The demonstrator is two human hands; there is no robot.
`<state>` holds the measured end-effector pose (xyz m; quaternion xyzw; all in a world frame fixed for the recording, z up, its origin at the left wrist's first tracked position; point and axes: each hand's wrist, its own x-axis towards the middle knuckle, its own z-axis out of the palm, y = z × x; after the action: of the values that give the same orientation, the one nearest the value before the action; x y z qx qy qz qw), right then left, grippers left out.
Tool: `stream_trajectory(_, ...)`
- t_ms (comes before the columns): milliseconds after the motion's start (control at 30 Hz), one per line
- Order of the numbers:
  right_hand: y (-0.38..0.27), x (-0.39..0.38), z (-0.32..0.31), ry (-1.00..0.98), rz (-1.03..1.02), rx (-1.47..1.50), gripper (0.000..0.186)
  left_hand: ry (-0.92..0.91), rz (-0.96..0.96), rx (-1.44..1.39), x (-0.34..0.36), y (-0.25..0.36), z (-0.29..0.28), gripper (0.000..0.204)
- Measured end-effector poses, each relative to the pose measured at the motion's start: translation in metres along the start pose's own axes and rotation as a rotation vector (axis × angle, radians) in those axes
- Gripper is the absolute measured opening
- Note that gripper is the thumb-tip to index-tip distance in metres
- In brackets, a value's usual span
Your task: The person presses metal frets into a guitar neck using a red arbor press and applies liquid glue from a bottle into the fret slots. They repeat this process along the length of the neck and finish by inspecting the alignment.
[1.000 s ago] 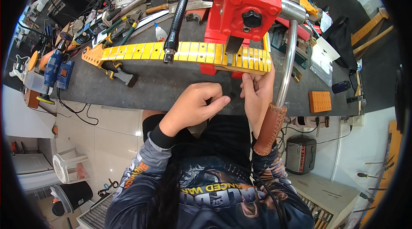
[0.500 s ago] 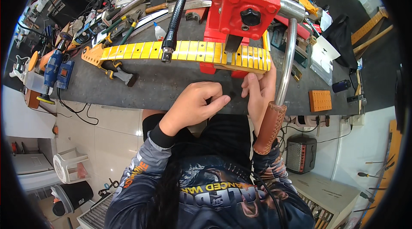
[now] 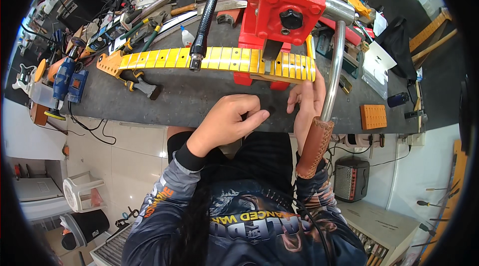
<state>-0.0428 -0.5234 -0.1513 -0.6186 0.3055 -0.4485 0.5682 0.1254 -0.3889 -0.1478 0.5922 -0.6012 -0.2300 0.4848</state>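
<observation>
A yellow maple guitar neck with metal frets and dark dots lies across a red arbor press. The press's dark ram stands right over the neck's fretted face. At the neck's right end my right hand has thumb and fingers against its edge and end. The metal lever and its brown leather grip partly cover that hand. My left hand rests near the bench's front edge, apart from the neck, fingers curled under and thumb pointing right. Whatever is inside it, if anything, is hidden.
A black ratchet-like handle hangs over the neck. Left lie pliers, cutters, a glue bottle and a blue rotary tool. An orange drilled block and a dark jar sit at right. Many tools crowd the back.
My right thumb has shifted a little right and up along the neck's end. My left hand, the lever and the neck stay nearly where they were; the view shifts slightly.
</observation>
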Motion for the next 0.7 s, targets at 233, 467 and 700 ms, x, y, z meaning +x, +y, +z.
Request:
stream_trajectory(233,-0.0039,-0.0005,0.0036,-0.015,-0.020,0.011,0.053,0.007,0.012,-0.002,-0.0003,-0.0019,0.0020,0.039)
stream_trajectory(467,0.0016,0.0005,0.0013,0.014,0.019,-0.002,0.051,0.008,0.014,0.021,-0.0009,0.0008,0.0007,0.038)
stream_trajectory(700,-0.0032,-0.0008,0.0055,0.016,0.008,-0.018,0.052,0.013,0.018,0.017,-0.0006,-0.0005,0.0014,0.039)
